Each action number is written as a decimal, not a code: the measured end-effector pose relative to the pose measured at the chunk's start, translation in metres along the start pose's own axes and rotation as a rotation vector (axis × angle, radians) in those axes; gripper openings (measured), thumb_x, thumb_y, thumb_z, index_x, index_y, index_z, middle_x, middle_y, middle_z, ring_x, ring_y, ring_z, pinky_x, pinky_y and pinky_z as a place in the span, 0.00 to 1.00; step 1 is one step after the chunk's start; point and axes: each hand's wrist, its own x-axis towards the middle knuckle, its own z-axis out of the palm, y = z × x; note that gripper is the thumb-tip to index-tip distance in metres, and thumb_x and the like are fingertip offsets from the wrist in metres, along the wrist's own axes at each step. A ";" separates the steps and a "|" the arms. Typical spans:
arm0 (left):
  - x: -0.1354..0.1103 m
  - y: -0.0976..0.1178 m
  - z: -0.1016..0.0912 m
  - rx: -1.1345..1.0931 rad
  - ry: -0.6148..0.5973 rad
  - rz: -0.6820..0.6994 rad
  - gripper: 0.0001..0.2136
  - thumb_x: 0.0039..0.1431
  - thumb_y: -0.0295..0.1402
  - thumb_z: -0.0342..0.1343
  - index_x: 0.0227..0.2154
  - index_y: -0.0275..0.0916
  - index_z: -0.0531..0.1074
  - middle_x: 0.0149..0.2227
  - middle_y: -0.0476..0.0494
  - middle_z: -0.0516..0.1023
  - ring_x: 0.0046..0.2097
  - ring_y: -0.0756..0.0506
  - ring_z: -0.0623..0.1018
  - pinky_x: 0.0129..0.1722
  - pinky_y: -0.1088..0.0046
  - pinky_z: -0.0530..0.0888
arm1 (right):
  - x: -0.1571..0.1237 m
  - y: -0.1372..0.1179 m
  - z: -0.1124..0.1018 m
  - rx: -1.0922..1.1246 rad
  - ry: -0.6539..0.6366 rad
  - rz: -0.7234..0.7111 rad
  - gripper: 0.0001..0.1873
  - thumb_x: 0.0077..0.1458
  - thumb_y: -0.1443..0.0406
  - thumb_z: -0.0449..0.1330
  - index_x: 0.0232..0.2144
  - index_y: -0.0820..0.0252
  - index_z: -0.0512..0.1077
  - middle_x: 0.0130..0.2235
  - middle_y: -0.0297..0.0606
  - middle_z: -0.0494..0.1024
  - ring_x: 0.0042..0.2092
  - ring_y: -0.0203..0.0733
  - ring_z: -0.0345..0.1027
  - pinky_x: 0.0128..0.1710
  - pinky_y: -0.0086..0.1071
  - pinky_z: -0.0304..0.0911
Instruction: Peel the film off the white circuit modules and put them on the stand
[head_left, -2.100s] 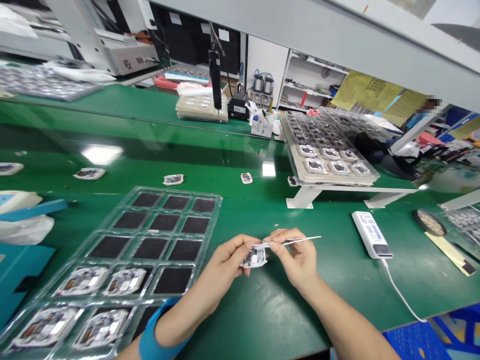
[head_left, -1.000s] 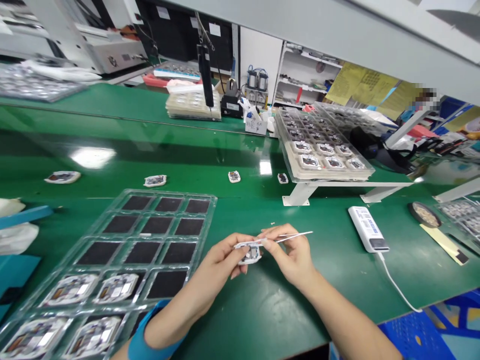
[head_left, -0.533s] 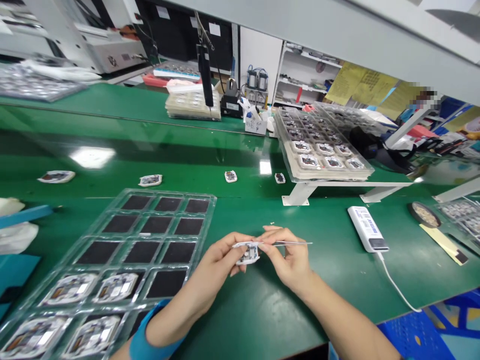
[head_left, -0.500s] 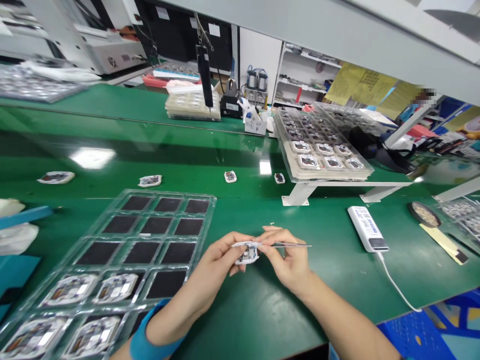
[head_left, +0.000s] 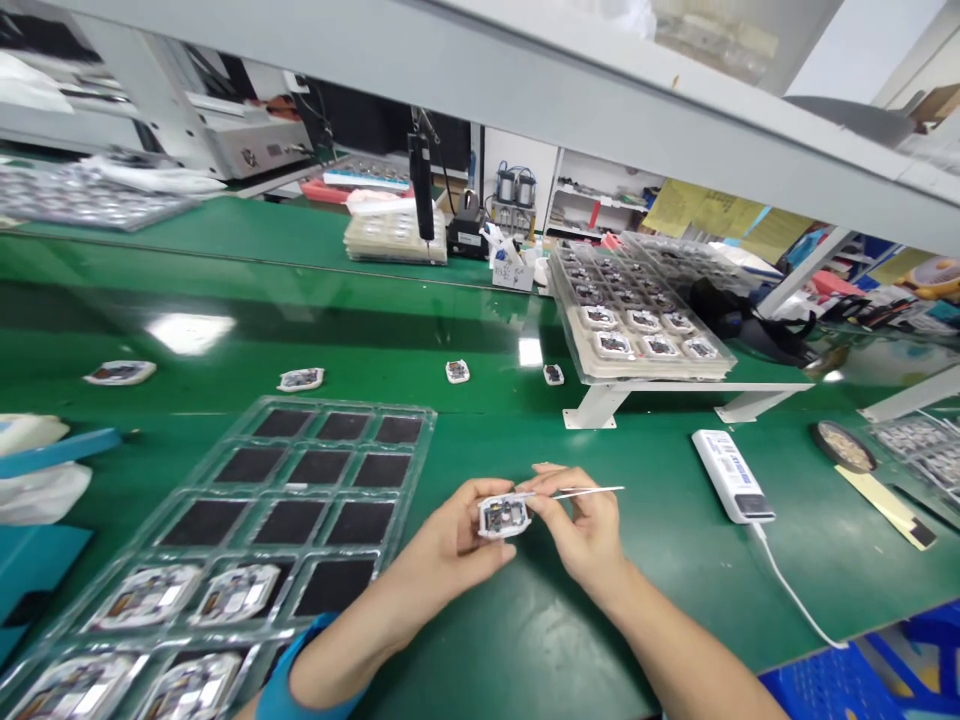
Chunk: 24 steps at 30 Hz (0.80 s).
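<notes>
Head view: the person's left hand [head_left: 450,545] is curled, thumb on top & fingers under, gripping a small white-framed electronic module [head_left: 504,517] w/ dark circuitry showing in its middle. The module is held in the air above the bench, between both hands. The right hand [head_left: 585,525] is in a close pinch on slim steel tweezers [head_left: 589,491], which point left, tips at the module's top edge; exact contact is hidden by the fingers.

Below the hands lies a glossy green bench mat [head_left: 525,640]. To the left sits a clear plastic tray [head_left: 322,465] w/ black square foam pads, and white modules [head_left: 236,592] fill its nearest pockets. A blue wristband [head_left: 289,680] circles the left wrist. To the right is a white barcode-labelled rectangular box [head_left: 730,476] w/ a white cable [head_left: 787,590], plus a round dark dish [head_left: 842,446]. Further off, small loose modules [head_left: 300,379] lie in a row on the mat, beside a raised stack of clear trays [head_left: 637,340] on a white stand [head_left: 600,405]. A blue plastic crate [head_left: 825,685] shows at bottom right.
</notes>
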 end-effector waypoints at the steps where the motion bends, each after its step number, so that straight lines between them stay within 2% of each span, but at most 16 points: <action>1: 0.001 -0.001 0.000 0.006 0.005 0.012 0.20 0.44 0.32 0.68 0.41 0.43 0.70 0.36 0.49 0.77 0.40 0.45 0.74 0.40 0.70 0.67 | 0.000 0.000 0.000 -0.015 -0.003 -0.003 0.01 0.57 0.67 0.64 0.32 0.55 0.75 0.31 0.37 0.85 0.35 0.45 0.81 0.49 0.47 0.72; 4: 0.005 -0.007 -0.001 0.047 0.043 0.037 0.16 0.46 0.36 0.67 0.36 0.42 0.68 0.34 0.50 0.75 0.38 0.46 0.73 0.39 0.70 0.68 | -0.001 -0.001 0.001 -0.059 -0.013 -0.042 0.01 0.57 0.66 0.64 0.32 0.55 0.75 0.32 0.37 0.85 0.36 0.45 0.81 0.49 0.47 0.71; 9: 0.011 -0.011 -0.008 0.105 0.071 0.082 0.16 0.46 0.39 0.67 0.36 0.41 0.71 0.32 0.50 0.76 0.36 0.45 0.75 0.39 0.70 0.71 | -0.002 -0.010 0.003 -0.080 0.022 -0.185 0.03 0.57 0.68 0.63 0.33 0.54 0.74 0.32 0.36 0.85 0.35 0.45 0.81 0.51 0.47 0.67; 12: 0.020 -0.004 -0.021 0.180 0.101 0.091 0.18 0.43 0.39 0.69 0.38 0.41 0.73 0.36 0.46 0.80 0.39 0.42 0.78 0.41 0.68 0.72 | -0.002 -0.018 0.005 -0.088 -0.001 -0.251 0.03 0.58 0.67 0.63 0.33 0.52 0.73 0.32 0.36 0.85 0.34 0.44 0.81 0.51 0.46 0.66; 14: 0.033 0.007 -0.032 0.289 0.170 0.117 0.20 0.40 0.39 0.70 0.38 0.41 0.75 0.31 0.48 0.80 0.34 0.43 0.78 0.35 0.70 0.72 | -0.004 -0.020 0.007 -0.095 -0.032 -0.278 0.02 0.59 0.65 0.62 0.34 0.52 0.72 0.32 0.35 0.86 0.34 0.43 0.81 0.51 0.44 0.66; 17: 0.069 0.030 -0.042 0.426 0.285 0.215 0.22 0.38 0.39 0.72 0.39 0.41 0.77 0.21 0.55 0.74 0.27 0.46 0.75 0.26 0.73 0.67 | -0.008 -0.018 0.012 -0.102 -0.114 -0.321 0.02 0.59 0.64 0.62 0.34 0.52 0.71 0.32 0.35 0.86 0.33 0.40 0.81 0.52 0.41 0.65; 19: 0.103 0.046 -0.039 0.441 0.270 0.254 0.23 0.38 0.38 0.72 0.39 0.39 0.77 0.21 0.55 0.75 0.28 0.45 0.76 0.26 0.73 0.67 | -0.012 -0.013 0.015 -0.108 -0.151 -0.334 0.02 0.59 0.63 0.61 0.34 0.52 0.70 0.32 0.34 0.86 0.33 0.38 0.81 0.52 0.38 0.65; 21: 0.139 0.058 -0.026 0.454 0.231 0.268 0.21 0.41 0.38 0.72 0.40 0.38 0.77 0.25 0.52 0.78 0.31 0.44 0.78 0.28 0.73 0.70 | -0.015 -0.006 0.019 -0.114 -0.183 -0.342 0.03 0.59 0.61 0.61 0.33 0.51 0.69 0.32 0.34 0.86 0.33 0.38 0.81 0.50 0.36 0.66; 24: 0.189 0.068 0.005 0.472 0.145 0.282 0.15 0.56 0.39 0.64 0.43 0.36 0.75 0.37 0.46 0.80 0.37 0.43 0.79 0.36 0.67 0.76 | -0.018 0.011 0.028 -0.146 -0.177 -0.355 0.06 0.58 0.58 0.61 0.31 0.51 0.69 0.31 0.31 0.86 0.30 0.36 0.80 0.48 0.33 0.67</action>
